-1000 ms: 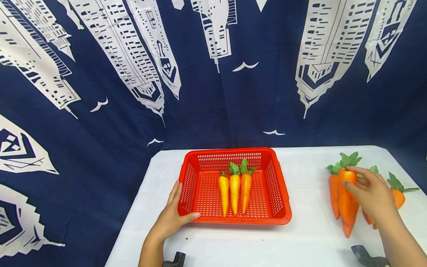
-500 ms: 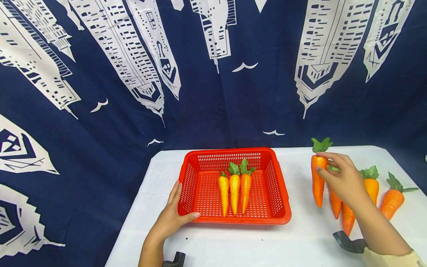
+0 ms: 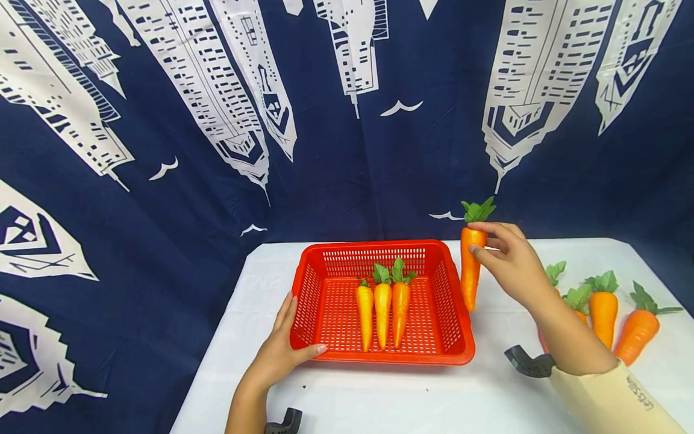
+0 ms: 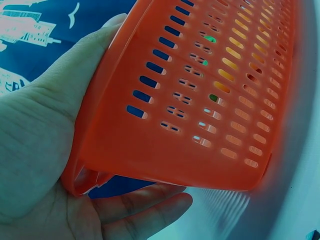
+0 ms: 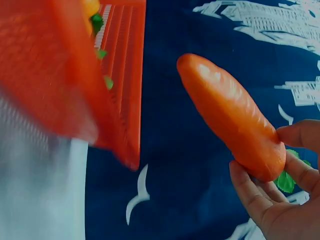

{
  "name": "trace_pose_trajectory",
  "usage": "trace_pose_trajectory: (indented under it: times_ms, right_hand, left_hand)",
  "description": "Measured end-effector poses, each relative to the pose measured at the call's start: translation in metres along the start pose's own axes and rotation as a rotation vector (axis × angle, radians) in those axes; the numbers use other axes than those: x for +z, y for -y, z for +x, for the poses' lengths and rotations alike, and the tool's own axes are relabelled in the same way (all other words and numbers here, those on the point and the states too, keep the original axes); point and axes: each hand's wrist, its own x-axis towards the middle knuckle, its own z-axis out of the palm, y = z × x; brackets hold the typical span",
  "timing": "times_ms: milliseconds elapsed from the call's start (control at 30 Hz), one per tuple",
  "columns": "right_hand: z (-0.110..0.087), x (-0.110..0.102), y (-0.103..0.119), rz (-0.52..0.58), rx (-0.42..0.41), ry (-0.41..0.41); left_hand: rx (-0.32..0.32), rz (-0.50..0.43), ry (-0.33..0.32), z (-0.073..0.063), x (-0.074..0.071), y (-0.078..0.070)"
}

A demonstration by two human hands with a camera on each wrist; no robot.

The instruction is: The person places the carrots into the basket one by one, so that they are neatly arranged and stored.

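The person's right hand [image 3: 506, 256] pinches the top of an orange, tapered, glossy carrot with green leaves [image 3: 472, 259], which hangs tip down just outside the right rim of a red, rectangular, perforated plastic basket [image 3: 390, 358], raised above the white table [image 3: 368, 404]. The left hand [image 3: 276, 358] spreads around the basket's near left corner, thumb along the front rim, fingers straight against the left side. Inside lie two yellow-orange slender carrots [image 3: 382, 313] and one deeper orange slender carrot [image 3: 400, 313], side by side, leaves toward the far wall. The basket's right wall stands between them and the held carrot. Farther right, a pale orange carrot [image 3: 603, 313] and a stout orange carrot [image 3: 638, 331] lie on the table; the right forearm [image 3: 575, 334], above a cream sleeve with dark lettering [image 3: 623, 398], partly covers more carrots beside them, so their number is unclear. Behind hangs a navy cloth printed with white buildings and birds [image 3: 352, 199]. The right wrist view alone shows the held carrot's ridged skin and blunt tip, well apart from the blurred basket, while its leaves are mostly hidden behind the fingers. The left wrist view shows the wall's rounded slots, yellow and green glimpsed through them, and fingertips beneath the overhanging rim.
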Motion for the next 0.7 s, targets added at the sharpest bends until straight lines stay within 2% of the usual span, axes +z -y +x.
trace_pose_trajectory:
  times_ms: [167,300,700]
  right_hand:
    - [0.012,0.017,0.014,0.074,-0.021,0.046]
    - [0.021,0.031,0.022,0.115,-0.006,0.093]
    - [0.048,0.087,0.03,0.12,0.025,0.169]
  left_hand:
    - [-0.003,-0.005,-0.002,0.0,0.0,-0.001]
    - [-0.005,-0.005,0.0,0.0,0.0,-0.001]
    - [-0.023,-0.003,-0.002,0.0,0.0,0.0]
